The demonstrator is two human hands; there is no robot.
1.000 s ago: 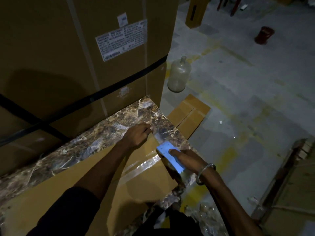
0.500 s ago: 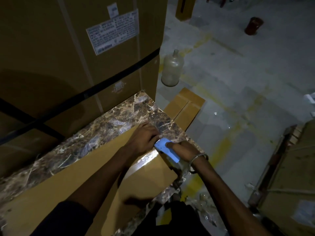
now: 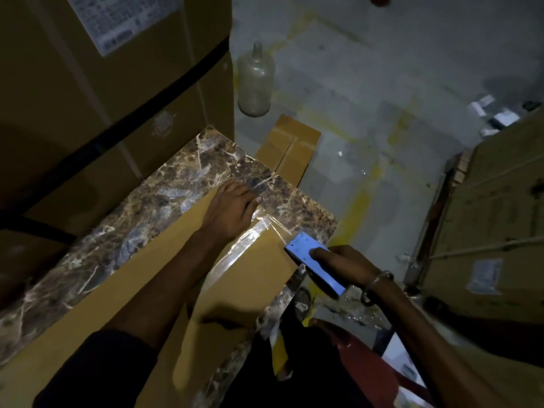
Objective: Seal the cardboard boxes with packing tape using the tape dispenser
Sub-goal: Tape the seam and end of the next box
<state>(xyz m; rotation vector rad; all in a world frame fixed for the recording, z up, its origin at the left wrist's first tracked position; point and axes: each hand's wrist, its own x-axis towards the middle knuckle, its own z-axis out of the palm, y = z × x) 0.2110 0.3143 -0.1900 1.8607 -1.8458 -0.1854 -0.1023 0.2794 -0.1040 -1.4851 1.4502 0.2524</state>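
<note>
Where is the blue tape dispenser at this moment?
In the head view, the blue tape dispenser is lower right of centre, gripped by the right hand at the cardboard box's right corner.

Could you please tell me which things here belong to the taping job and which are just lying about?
In the job: flat cardboard box, clear tape strip, blue tape dispenser, left hand, right hand.

Lying about: glass jug, small carton, strapped big box.

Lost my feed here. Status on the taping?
Left hand pressing tape onto box. Right hand grips blue dispenser at box edge. Nothing blocking.
</note>
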